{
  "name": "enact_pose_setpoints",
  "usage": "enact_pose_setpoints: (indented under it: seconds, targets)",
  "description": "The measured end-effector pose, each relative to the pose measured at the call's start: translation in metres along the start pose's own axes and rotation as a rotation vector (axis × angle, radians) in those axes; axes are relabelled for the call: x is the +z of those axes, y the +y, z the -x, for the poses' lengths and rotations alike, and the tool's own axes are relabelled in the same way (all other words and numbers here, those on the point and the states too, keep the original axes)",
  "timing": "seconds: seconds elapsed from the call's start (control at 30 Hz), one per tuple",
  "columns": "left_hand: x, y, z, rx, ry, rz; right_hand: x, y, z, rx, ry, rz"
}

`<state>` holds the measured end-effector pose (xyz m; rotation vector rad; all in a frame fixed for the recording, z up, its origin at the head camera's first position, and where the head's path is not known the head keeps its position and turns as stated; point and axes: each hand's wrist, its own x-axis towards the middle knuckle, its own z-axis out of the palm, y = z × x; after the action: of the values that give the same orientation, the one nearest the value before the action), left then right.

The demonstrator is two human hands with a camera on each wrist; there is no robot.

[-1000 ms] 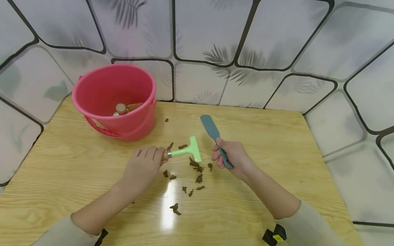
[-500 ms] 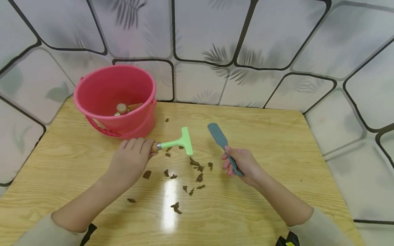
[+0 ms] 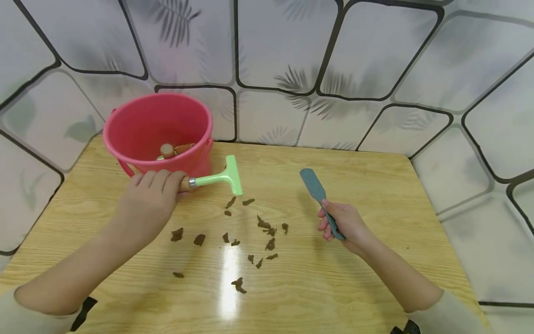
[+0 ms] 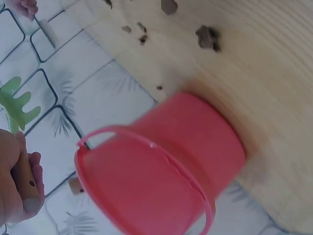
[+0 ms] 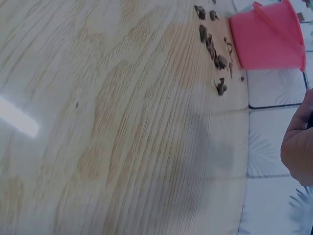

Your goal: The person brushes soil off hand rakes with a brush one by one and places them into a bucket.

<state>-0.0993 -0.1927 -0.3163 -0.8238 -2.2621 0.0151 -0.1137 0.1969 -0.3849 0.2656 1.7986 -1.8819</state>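
My left hand (image 3: pixel 148 199) grips the wooden handle of a small hand rake with a light green head (image 3: pixel 233 175). The rake is held up in front of the pink bucket (image 3: pixel 196 160); its tines (image 4: pixel 19 105) show in the left wrist view. On the right, my right hand (image 3: pixel 344 225) holds a grey-blue spatula (image 3: pixel 314 185) by its handle, blade pointing away and up to the left. Between the hands, several brown scraps (image 3: pixel 263 223) lie scattered on the wooden table (image 3: pixel 375 199). The right wrist view shows only part of the right hand (image 5: pixel 297 147).
Inside the bucket, at the back left, lie wooden-handled items (image 3: pixel 168 150), mostly hidden by its wall. A patterned wall (image 3: pixel 271 116) borders the table behind and at the sides. More brown scraps (image 3: pixel 177 234) lie near my left forearm.
My left hand has lifted the rake and carried it left and away, towards the bucket. My right hand with the spatula has shifted to the right. Scraps beneath the left hand are now uncovered.
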Motion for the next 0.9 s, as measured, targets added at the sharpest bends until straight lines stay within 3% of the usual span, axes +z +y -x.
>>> enact_pose_setpoints:
  seconds: [0.23,0.3,0.47,0.57,0.73,0.9]
  targets:
    - [-0.023,-0.027,0.002,-0.063,0.0,-0.018,-0.025,0.006,0.004,-0.043,-0.022,0.142]
    - [-0.028,-0.037,0.002,-0.108,0.005,-0.014,-0.034,0.009,0.005,-0.054,-0.047,0.187]
    - [-0.033,-0.06,0.004,-0.194,0.029,-0.057,-0.055,0.02,0.005,-0.074,-0.091,0.191]
    - [-0.032,-0.072,0.007,-0.192,0.038,-0.094,-0.067,0.025,0.003,-0.094,-0.084,0.191]
    - [-0.024,-0.09,0.002,-0.267,-0.029,-0.084,-0.088,0.029,0.0,-0.1,-0.025,0.234]
    - [-0.013,-0.107,-0.012,-0.415,-0.204,-0.023,-0.103,0.03,-0.002,-0.051,0.014,0.309]
